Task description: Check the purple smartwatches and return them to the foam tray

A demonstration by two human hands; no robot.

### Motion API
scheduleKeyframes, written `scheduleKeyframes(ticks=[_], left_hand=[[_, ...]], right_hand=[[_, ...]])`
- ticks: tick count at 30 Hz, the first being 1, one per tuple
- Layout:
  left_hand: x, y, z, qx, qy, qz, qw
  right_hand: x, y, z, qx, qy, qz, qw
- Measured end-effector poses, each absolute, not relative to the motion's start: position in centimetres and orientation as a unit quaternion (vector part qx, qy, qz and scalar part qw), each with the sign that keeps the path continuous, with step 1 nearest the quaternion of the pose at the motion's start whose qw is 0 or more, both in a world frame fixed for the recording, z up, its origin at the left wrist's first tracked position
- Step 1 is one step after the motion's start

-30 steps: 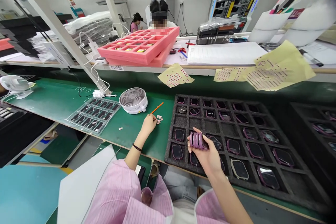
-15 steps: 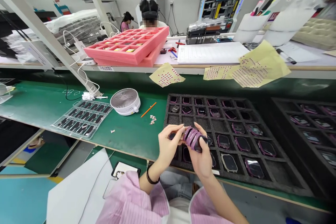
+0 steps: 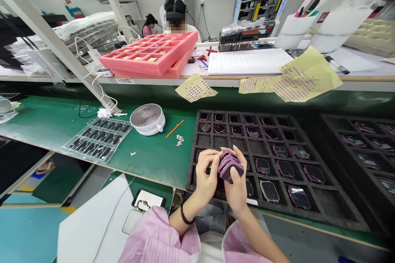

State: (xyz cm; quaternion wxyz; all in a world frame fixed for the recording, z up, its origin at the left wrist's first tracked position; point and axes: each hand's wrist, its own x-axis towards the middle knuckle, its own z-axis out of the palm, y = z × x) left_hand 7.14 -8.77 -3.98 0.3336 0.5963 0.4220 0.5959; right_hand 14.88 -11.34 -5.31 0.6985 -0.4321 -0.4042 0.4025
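Above the near left part of a black foam tray [image 3: 259,146], both hands are closed about a small stack of purple watch cases [image 3: 228,165]. My right hand [image 3: 237,187] grips the stack from the right and below, its thumb pressed on the dark face of the nearest case. My left hand [image 3: 206,177] pinches at the stack's left end, thumb and fingers bent together; its fingertips partly hide what they hold there. Similar watch cases, such as one with a pale frame [image 3: 269,191], lie in the tray's compartments.
A second foam tray [image 3: 336,125] stands at right. Left are a white fan [image 3: 148,119], an orange stick [image 3: 174,128], small white pieces [image 3: 179,139] and a clear tray of black parts [image 3: 98,139]. A shelf holding pink foam trays [image 3: 148,55] runs behind; a person sits beyond.
My left hand has moved right and slightly down, closer against the stack. The stack has turned and tilted in my right hand, so more of the nearest case's face shows.
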Motion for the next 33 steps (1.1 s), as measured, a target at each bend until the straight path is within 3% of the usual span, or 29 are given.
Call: scheduleKeyframes(ticks=[6, 10, 16, 20, 27, 33], left_hand=[[6.9, -9.6, -4.6, 0.599, 0.398, 0.578, 0.386], [4.9, -7.9, -3.7, 0.688, 0.375, 0.486, 0.387], [-2.5, -1.6, -5.2, 0.715, 0.590, 0.345, 0.147], [-5.0, 1.0, -7.3, 0.688, 0.669, 0.248, 0.132], [-4.9, 1.9, -7.2, 0.656, 0.697, 0.244, 0.159], [-2.5, -0.6, -3.8, 0.656, 0.655, 0.308, 0.213]], right_hand=[[15.0, -11.5, -6.2, -0.445, -0.412, 0.417, 0.677], [15.5, -10.9, -5.6, -0.454, -0.382, 0.440, 0.674], [16.6, -9.9, -3.3, -0.399, -0.265, 0.512, 0.713], [16.5, -10.1, -2.9, -0.376, -0.221, 0.552, 0.711], [16.3, -10.5, -2.8, -0.340, -0.209, 0.571, 0.717], [16.0, -10.5, -2.6, -0.322, -0.208, 0.577, 0.721]])
